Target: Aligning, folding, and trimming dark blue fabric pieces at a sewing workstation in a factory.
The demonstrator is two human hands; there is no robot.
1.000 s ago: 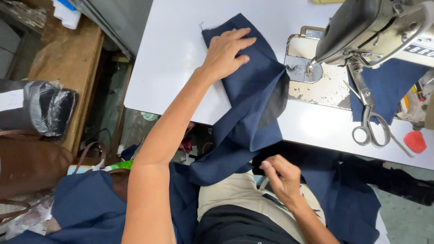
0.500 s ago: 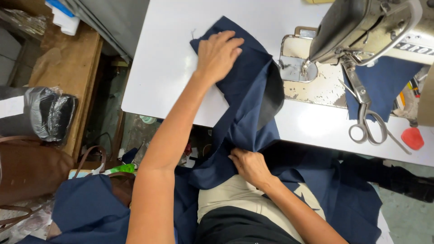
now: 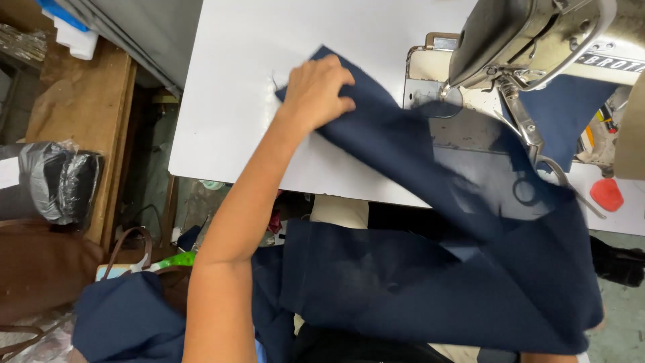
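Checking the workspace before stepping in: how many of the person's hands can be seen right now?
1. The left hand presses the navy fabric onto the white table beside the sewing machine. The right hand is not visible, possibly hidden under the lifted cloth.

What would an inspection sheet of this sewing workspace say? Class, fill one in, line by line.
Surface: white table, mostly bare on its left side.
Job's things: navy cloth draped from the table down over the lap; sewing machine at upper right.
Clutter: scissors partly under the cloth; small red object; another navy piece behind the machine.
Hands: left hand pressing the cloth flat; right hand not in view.
Cables: nothing seen.
Surroundings: wooden bench, black plastic bundle, brown bag.
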